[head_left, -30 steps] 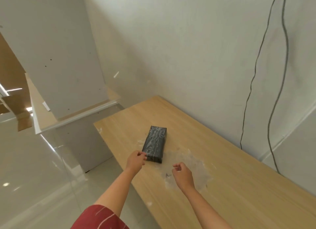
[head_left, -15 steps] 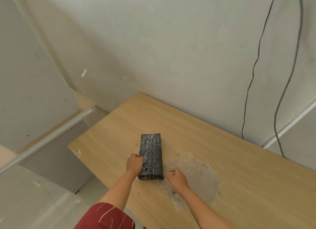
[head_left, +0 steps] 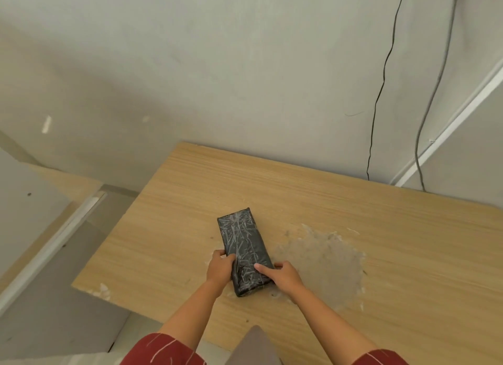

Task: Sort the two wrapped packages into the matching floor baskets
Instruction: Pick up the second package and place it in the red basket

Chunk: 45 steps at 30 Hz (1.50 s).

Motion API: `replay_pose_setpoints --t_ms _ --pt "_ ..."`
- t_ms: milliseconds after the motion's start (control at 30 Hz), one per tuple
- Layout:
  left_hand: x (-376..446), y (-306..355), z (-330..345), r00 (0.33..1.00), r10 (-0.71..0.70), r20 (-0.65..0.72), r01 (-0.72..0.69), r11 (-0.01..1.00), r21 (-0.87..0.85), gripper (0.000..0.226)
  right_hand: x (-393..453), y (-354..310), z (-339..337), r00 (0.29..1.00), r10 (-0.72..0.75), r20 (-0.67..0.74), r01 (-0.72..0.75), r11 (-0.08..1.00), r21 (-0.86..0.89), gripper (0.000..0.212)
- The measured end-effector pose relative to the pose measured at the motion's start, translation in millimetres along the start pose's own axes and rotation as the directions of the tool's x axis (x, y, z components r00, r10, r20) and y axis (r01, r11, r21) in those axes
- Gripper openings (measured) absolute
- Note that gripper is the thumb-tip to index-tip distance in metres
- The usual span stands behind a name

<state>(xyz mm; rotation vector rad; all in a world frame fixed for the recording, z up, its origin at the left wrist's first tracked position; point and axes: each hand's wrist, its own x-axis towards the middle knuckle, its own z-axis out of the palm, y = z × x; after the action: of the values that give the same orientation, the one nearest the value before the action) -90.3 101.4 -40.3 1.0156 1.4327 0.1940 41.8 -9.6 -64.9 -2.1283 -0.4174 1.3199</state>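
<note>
A black package wrapped in shiny clear film lies flat on the wooden table, its long side running away from me. My left hand grips its near left edge. My right hand holds the near right edge, with the thumb on top of the wrapping. Only this one package is in view, and no floor baskets show.
A grey dried smear marks the table just right of the package. The table's left edge drops to the floor beside a white cabinet. Two black cables hang down the wall behind. A grey object pokes in at the bottom.
Both hands have closed in on the package's near end and now grip it from either side. My view has swung left and down towards the table.
</note>
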Motion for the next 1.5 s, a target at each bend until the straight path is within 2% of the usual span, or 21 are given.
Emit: replay_pose_setpoints --t_ms 100,167,233,300,367,467,533,600,733,833,900,967,1067,1133,1333,1433,1500 --pt "-1.8 1.5 -1.1 1.000 -0.002 0.027 0.004 0.999 -0.048 0.023 2.7 -2.7 -8.0 0.999 -0.011 0.048 0.008 0.998 0.066 0.108" --pt "0.6 5.2 -0.9 0.999 0.010 0.047 -0.008 0.999 -0.045 0.018 3.0 -6.7 -15.8 1.000 0.006 0.021 -0.008 0.993 0.116 0.107" --pt "-0.7 11.7 1.4 0.997 0.023 0.078 -0.019 0.998 -0.063 0.018 -0.8 -15.2 -23.4 1.000 0.005 0.020 -0.009 0.973 0.231 0.090" --pt "-1.3 17.3 6.5 0.990 0.025 0.137 -0.010 0.994 -0.112 0.021 -4.9 -25.5 -30.2 0.997 -0.025 0.067 -0.006 0.900 0.435 0.077" --pt "-1.6 23.4 10.8 0.977 0.007 0.212 0.019 0.992 -0.124 0.029 -5.4 -31.8 -38.5 0.996 -0.084 0.016 0.066 0.873 0.483 0.073" --pt "7.6 32.4 13.5 0.969 -0.042 0.244 0.081 0.985 -0.154 0.047 -10.5 -37.0 -51.3 0.954 -0.228 -0.193 0.280 0.907 0.313 0.070" --pt "15.0 40.9 13.2 0.978 -0.050 0.202 0.097 0.969 -0.229 0.052 -17.3 -38.8 -57.3 0.882 -0.358 -0.306 0.418 0.895 0.157 0.061" --pt "22.7 48.5 12.2 0.987 -0.040 0.154 0.084 0.952 -0.295 0.054 -22.2 -36.9 -61.6 0.797 -0.487 -0.357 0.527 0.850 0.019 0.055" --pt "30.8 58.2 9.2 0.990 -0.011 0.139 0.062 0.928 -0.368 0.061 -22.3 -11.8 -68.1 0.704 -0.669 -0.241 0.591 0.739 -0.324 0.057" --pt "35.4 57.8 6.8 0.986 -0.016 0.167 0.073 0.938 -0.340 0.059 -14.0 13.6 -68.1 0.591 -0.799 -0.109 0.614 0.533 -0.582 0.064" --pt "39.2 53.1 6.1 0.983 -0.040 0.180 0.088 0.960 -0.266 0.051 -8.6 24.5 -66.4 0.553 -0.833 -0.003 0.559 0.374 -0.740 0.071" --pt "43.9 46.8 7.1 0.986 -0.033 0.164 0.063 0.982 -0.178 0.039 -6.5 33.9 -67.9 0.580 -0.812 0.063 0.535 0.321 -0.781 0.075" --pt "52.1 39.6 8.1 0.994 0.025 0.105 -0.022 0.999 -0.029 0.034 -6.7 48.9 -72.0 0.612 -0.785 0.100 0.533 0.316 -0.785 0.073" --pt "55.5 36.1 7.3 0.995 0.039 0.089 -0.041 0.999 0.012 0.029 -6.3 54.4 -73.1 0.621 -0.778 0.094 0.512 0.312 -0.800 0.070" --pt "52.1 34.3 6.5 0.991 0.025 0.134 -0.022 1.000 -0.018 0.017 -10.5 51.3 -71.9 0.662 -0.743 0.094 0.497 0.342 -0.797 0.065" --pt "47.8 39.8 9.5 0.988 -0.018 0.155 0.032 0.996 -0.085 0.022 -16.5 43.9 -60.4 0.672 -0.740 0.038 0.459 0.375 -0.805 0.056" --pt "50.7 42.1 14.7 0.984 0.009 0.179 0.023 0.984 -0.176 0.028 -19.7 40.3 -48.6 0.681 -0.732 -0.020 0.425 0.417 -0.803 0.053"
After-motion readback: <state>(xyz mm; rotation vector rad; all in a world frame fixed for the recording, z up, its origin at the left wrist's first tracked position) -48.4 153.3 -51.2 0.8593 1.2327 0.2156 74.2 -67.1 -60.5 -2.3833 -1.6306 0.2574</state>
